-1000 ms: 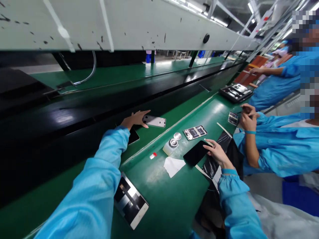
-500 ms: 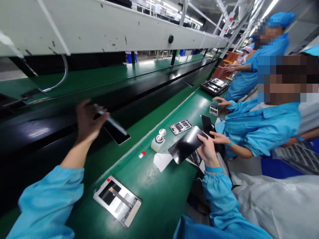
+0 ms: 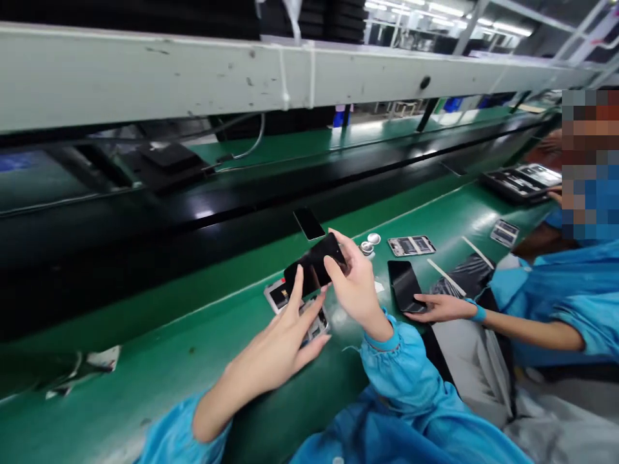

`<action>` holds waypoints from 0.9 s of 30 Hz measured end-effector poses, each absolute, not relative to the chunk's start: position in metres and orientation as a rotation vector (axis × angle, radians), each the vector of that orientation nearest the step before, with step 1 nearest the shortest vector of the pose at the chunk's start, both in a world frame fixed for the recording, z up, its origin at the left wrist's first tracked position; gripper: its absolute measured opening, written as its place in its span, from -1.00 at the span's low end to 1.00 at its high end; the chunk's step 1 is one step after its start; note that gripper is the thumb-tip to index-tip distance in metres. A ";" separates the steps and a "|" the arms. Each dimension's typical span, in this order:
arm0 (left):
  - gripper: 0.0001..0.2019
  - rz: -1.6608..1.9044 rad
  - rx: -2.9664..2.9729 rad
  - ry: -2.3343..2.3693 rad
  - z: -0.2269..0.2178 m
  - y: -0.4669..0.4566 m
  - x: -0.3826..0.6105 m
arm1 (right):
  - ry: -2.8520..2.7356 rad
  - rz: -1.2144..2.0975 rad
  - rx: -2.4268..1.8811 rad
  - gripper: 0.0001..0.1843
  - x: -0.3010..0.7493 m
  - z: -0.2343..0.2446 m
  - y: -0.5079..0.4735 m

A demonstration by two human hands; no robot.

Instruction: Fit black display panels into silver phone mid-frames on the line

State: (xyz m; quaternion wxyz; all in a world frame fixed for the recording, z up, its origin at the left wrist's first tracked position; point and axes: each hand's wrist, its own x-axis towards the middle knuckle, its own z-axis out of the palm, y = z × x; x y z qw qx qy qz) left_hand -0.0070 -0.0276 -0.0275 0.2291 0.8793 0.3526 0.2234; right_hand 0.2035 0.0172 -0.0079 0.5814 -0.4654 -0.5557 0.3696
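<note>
My right hand [image 3: 356, 285] grips a black phone screen [image 3: 313, 265] at its right end, thumb on the dark face. My left hand [image 3: 275, 345] is open, its fingers spread. One of its fingertips reaches the lower left part of the screen; whether it presses there I cannot tell. Beneath the screen and my left fingers, a silver phone body [image 3: 276, 298] rests on the green bench, partly covered. Its lower end shows near my left fingers. A black phone panel [image 3: 308, 223] lies farther back, by the belt edge.
Right of my hands, a co-worker's hand [image 3: 442, 307] holds a dark panel [image 3: 405, 285]. Behind it are a small round-lidded container [image 3: 367, 248], an open phone frame [image 3: 412, 245] and a black tray [image 3: 520, 187]. A pale beam [image 3: 193, 84] crosses above the dark belt [image 3: 145, 241].
My left hand has come from over the belt to the screen in my right hand. That screen is now above the phone body. The view has turned left.
</note>
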 end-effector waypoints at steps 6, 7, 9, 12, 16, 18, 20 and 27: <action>-0.09 0.942 2.410 0.942 -0.064 -0.009 0.018 | -1.391 0.682 -1.168 -0.44 0.173 -0.009 -0.001; -0.08 1.005 2.422 0.917 -0.067 -0.006 0.019 | -1.405 0.654 -1.168 -0.42 0.170 -0.009 -0.004; -0.11 1.085 2.423 0.866 -0.073 0.000 0.018 | -1.481 0.581 -1.123 -0.33 0.167 -0.008 -0.009; -0.17 1.098 2.386 0.790 -0.075 0.005 0.008 | -1.606 0.370 -1.053 -0.29 0.172 -0.002 -0.015; -0.21 1.030 2.358 0.749 -0.069 0.004 -0.003 | -1.619 0.192 -0.983 -0.69 0.178 0.008 -0.017; -0.22 0.999 2.340 0.751 -0.068 0.003 -0.005 | -1.610 0.230 -0.895 -0.74 0.177 0.012 -0.016; -0.22 0.987 2.326 0.752 -0.068 0.002 -0.006 | -1.566 0.278 -0.840 -0.71 0.173 0.014 -0.014; -0.24 0.983 2.369 0.712 -0.065 0.002 -0.005 | -1.413 0.316 -0.816 -0.92 0.161 0.015 -0.005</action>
